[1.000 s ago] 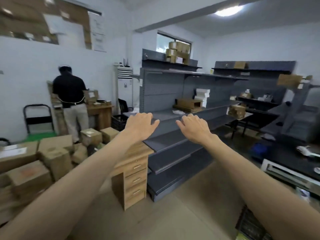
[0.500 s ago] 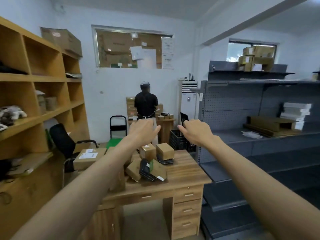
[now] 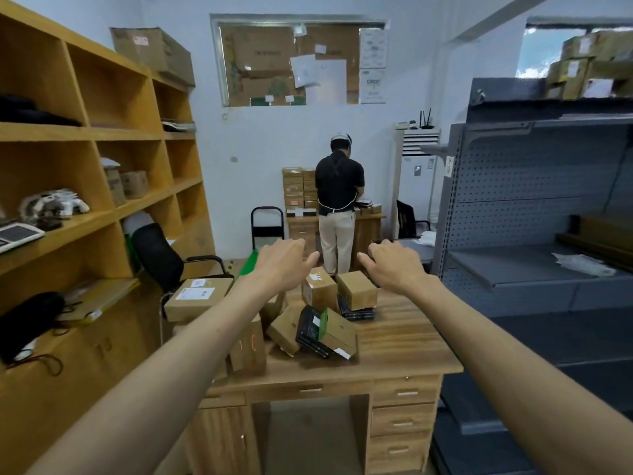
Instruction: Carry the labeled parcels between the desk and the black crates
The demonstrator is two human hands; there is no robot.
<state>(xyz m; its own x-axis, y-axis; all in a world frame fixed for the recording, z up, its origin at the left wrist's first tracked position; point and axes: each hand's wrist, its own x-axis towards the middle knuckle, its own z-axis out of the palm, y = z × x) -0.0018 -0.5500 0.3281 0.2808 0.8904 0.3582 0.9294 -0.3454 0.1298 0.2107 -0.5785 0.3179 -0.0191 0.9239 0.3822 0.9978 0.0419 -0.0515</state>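
left forearm [image 3: 191, 341] hides parcels [image 3: 248, 347] | parcel labels unreadable

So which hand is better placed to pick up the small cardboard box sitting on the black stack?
Right hand. It hovers open just above and right of that cardboard box; the left hand hangs further left, over other parcels.

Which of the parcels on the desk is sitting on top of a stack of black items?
The plain brown box at the far right of the pile, below the right hand. It sits on a stack of black flat items; the others rest on the desk or lean together.
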